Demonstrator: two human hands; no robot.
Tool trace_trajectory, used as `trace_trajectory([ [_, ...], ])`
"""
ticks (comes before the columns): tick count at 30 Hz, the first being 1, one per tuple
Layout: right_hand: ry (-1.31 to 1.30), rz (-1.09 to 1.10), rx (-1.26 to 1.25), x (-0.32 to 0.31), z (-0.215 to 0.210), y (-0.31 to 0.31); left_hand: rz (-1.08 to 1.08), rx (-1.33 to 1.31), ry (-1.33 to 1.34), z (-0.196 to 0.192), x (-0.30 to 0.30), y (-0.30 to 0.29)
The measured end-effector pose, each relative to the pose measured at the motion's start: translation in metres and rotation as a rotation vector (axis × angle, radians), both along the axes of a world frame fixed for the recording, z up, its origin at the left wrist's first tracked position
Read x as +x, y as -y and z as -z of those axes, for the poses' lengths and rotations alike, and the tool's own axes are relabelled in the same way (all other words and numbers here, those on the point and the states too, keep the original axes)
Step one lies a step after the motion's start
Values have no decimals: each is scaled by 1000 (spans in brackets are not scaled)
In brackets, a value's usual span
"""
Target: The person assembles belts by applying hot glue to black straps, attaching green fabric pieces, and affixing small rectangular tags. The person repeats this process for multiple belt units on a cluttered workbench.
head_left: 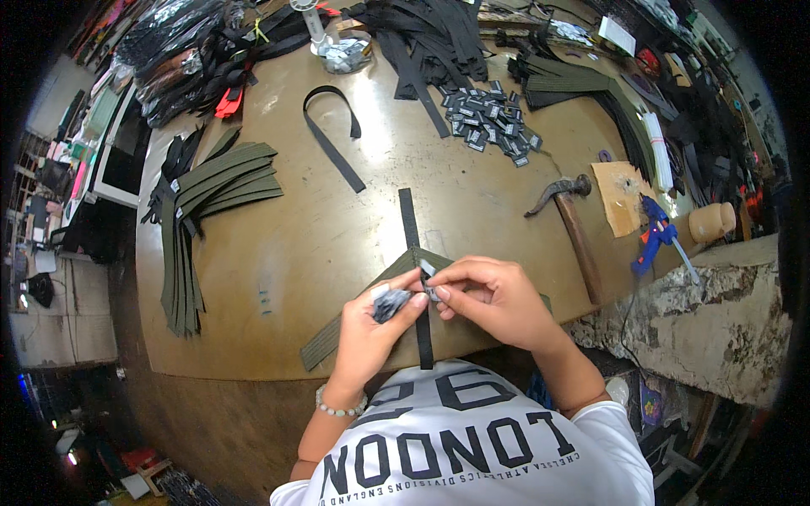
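My left hand point(371, 325) holds a small bunch of grey-black buckles point(390, 302) in its fingers. My right hand point(494, 299) pinches one small metal buckle point(429, 271) against a narrow black strap point(411, 226) that runs straight away from me across the table. Under both hands lies a folded olive-green webbing belt point(337, 333), its bend pointing away from me. The two hands touch at the fingertips over the strap.
A hammer point(574, 223) lies to the right, with a blue glue gun point(656, 234) and a cardboard scrap point(620, 198) beyond it. A pile of buckles point(494, 122) sits farther back. Olive belts point(207, 211) lie stacked at the left; a looped black strap point(331, 135) is centre-back.
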State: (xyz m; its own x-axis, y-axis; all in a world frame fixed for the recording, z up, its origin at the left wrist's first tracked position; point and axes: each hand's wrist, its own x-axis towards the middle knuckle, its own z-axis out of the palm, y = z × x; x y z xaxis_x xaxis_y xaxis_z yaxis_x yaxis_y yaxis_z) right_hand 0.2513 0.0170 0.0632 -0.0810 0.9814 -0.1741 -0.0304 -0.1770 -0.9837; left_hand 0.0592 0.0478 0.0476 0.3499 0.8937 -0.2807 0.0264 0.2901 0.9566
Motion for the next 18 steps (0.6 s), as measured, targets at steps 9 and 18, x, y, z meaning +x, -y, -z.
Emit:
trace_trajectory([
  [9,-205,246,-18,-17,15,6,-88,-3,-8,4,-2,4],
  [18,-241,15,-28,-19,30,10,-95,-2,43,6,-6,6],
])
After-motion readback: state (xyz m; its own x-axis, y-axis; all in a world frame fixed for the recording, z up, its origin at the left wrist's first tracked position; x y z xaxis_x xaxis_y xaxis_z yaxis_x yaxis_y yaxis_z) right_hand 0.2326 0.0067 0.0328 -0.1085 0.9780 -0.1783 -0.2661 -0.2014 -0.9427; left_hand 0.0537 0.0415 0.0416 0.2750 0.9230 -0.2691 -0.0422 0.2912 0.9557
